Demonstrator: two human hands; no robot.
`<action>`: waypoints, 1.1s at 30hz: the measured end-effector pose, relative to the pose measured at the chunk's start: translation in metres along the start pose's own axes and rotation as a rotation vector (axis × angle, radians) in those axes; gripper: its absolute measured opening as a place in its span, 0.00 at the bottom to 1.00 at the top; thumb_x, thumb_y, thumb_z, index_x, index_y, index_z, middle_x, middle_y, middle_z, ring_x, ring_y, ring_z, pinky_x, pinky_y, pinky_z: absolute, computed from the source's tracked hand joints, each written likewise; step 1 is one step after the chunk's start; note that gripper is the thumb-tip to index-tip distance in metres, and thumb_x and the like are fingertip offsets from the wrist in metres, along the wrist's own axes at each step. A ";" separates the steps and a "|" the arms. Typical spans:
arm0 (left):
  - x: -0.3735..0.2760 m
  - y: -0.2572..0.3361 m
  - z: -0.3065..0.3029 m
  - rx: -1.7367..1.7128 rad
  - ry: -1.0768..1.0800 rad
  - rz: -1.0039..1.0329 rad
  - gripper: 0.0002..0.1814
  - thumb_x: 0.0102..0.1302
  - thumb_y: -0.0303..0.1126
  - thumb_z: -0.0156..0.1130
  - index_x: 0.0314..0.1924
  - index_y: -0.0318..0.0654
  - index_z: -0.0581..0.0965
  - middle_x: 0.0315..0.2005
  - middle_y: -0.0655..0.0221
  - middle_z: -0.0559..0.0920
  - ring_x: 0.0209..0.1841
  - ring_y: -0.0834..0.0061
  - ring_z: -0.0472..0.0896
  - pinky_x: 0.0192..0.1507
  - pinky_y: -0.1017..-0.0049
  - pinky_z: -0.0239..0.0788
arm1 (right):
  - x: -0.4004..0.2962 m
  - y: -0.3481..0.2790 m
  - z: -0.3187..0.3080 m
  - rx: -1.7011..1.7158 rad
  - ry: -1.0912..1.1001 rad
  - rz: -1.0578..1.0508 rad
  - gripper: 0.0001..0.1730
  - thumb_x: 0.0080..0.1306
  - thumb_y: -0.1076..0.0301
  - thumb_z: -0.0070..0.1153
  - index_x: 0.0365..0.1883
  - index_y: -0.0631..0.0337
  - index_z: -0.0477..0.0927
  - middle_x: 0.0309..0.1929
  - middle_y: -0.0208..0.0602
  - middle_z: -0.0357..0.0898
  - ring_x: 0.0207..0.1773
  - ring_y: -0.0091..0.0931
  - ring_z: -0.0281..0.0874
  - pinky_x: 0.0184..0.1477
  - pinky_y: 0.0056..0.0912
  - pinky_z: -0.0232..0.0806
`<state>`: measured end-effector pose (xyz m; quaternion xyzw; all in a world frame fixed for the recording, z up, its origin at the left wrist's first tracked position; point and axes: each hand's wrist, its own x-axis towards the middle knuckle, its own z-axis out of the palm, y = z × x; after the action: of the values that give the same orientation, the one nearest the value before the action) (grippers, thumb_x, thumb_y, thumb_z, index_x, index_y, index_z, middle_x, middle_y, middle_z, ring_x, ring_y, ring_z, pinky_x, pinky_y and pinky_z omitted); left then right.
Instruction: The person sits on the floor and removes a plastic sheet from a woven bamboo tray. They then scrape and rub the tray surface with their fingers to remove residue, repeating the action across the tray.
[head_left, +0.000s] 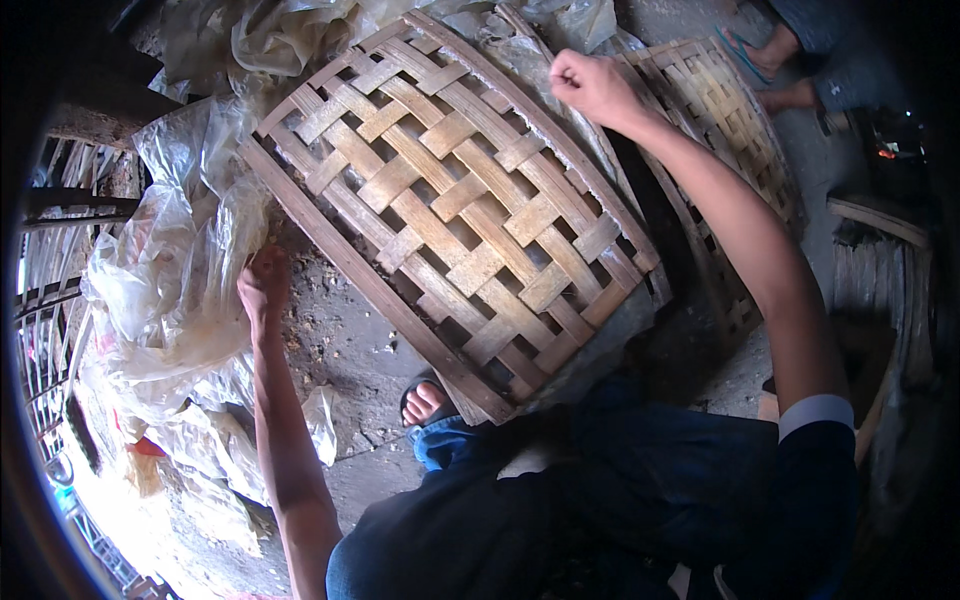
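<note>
A woven bamboo lattice panel with wooden edge strips lies slantwise before me, above my legs. My left hand is left of the panel, against a heap of crumpled clear plastic sheeting; its fingers are curled, and whether they grip the plastic is unclear. My right hand is curled above the panel's upper right edge, near plastic sheeting. What is inside its fingers, if anything, is hidden.
A second woven bamboo panel leans at the right. Beyond it are another person's feet, one in a flip-flop. Wood stands at the far right. My sandalled foot is by the panel's lower edge. Bamboo slats line the left side.
</note>
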<state>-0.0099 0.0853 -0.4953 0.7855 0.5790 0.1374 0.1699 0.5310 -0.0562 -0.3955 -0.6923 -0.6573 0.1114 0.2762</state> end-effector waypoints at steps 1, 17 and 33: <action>0.001 -0.003 0.001 -0.010 0.010 0.006 0.14 0.67 0.41 0.61 0.46 0.44 0.86 0.43 0.58 0.88 0.46 0.57 0.87 0.50 0.62 0.77 | -0.003 0.008 -0.012 -0.044 -0.037 0.084 0.05 0.63 0.78 0.56 0.37 0.62 0.77 0.33 0.43 0.81 0.35 0.30 0.83 0.34 0.35 0.74; 0.003 0.004 0.008 0.040 -0.007 -0.019 0.12 0.67 0.40 0.61 0.45 0.47 0.86 0.40 0.57 0.87 0.44 0.52 0.86 0.48 0.58 0.76 | -0.021 -0.005 -0.005 -0.255 -0.265 -0.284 0.25 0.64 0.73 0.58 0.62 0.54 0.79 0.53 0.38 0.73 0.55 0.36 0.77 0.53 0.41 0.74; -0.001 -0.010 0.013 0.025 0.045 0.090 0.10 0.67 0.38 0.61 0.43 0.46 0.85 0.41 0.60 0.86 0.43 0.54 0.85 0.47 0.58 0.76 | -0.059 -0.001 0.035 -0.138 -0.040 -0.346 0.14 0.58 0.75 0.68 0.43 0.67 0.82 0.41 0.41 0.74 0.43 0.38 0.76 0.46 0.38 0.72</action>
<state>-0.0135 0.0861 -0.5118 0.8095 0.5484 0.1555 0.1404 0.5057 -0.1054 -0.4365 -0.5839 -0.7780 0.0307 0.2299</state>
